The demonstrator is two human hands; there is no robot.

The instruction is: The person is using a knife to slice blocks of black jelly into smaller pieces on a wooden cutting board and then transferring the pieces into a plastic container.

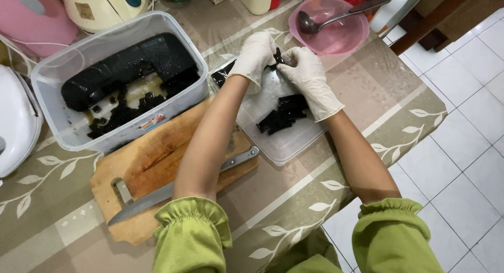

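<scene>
Nearest lies a long steel knife point(173, 189) on the wooden cutting board point(157, 163). Beyond it, over the clear plastic tray point(286, 142), the white-gloved left hand point(254, 55) and right hand point(307, 76) pinch a black jelly piece point(276, 58) together; more black jelly cubes point(283, 115) sit below them in the tray.

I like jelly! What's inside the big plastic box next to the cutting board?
The big plastic box holds a long block of black jelly, small cut black cubes and some yellowish liquid. The box bottom under the jelly is covered, so it cannot be seen.
</scene>
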